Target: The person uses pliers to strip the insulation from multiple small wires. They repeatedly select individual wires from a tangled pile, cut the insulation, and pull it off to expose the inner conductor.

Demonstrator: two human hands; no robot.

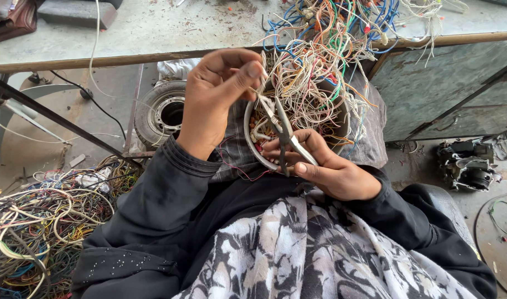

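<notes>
Seen from above: our grey concrete surface [154, 27] runs along the top, with a heap of discarded multicoloured cables [43, 221] on the floor at left and a small worn rubber-tyred wheel [162, 113] beneath the surface's edge. A tangled bundle of thin coloured wires [320, 61] spills from the surface into the round metal bowl [253, 149] on our lap. Our left hand [217, 94] pinches a pale wire end above the bowl. Our right hand [331, 169] grips the grey metal pliers [284, 133], their tips meeting that wire.
</notes>
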